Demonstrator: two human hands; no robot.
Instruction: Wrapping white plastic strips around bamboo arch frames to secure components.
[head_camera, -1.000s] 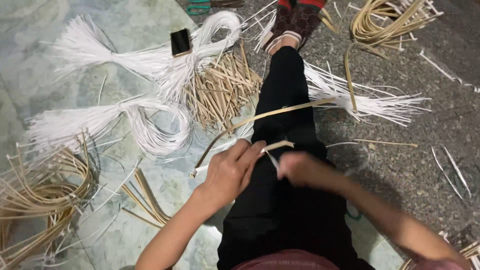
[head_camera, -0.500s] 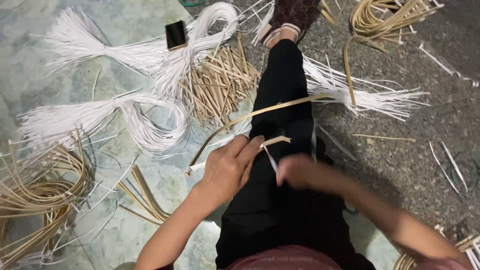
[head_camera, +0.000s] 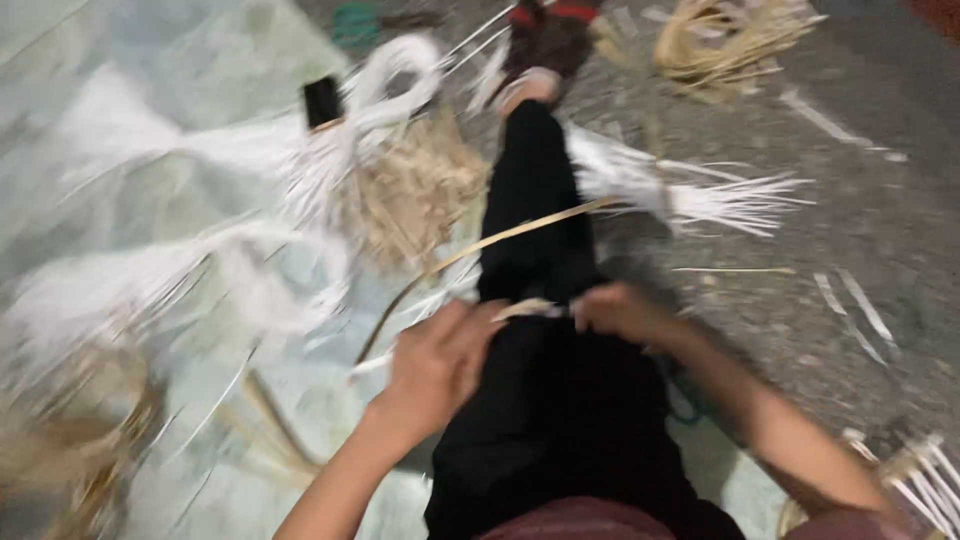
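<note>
Running from lower left to upper right across the outstretched black-trousered leg (head_camera: 535, 230), a long tan cane strip (head_camera: 500, 243) lies on a slant, its near end curving down toward the floor (head_camera: 850, 200). Both hands meet above the thigh: the left hand (head_camera: 435, 365) and the right hand (head_camera: 620, 310) pinch a short pale strip piece (head_camera: 530, 309) between them, though blur hides the exact finger grip. White strip bundles (head_camera: 690, 195), a tan stick pile (head_camera: 415, 195) and a small black object (head_camera: 322, 101) lie around, smeared by motion.
</note>
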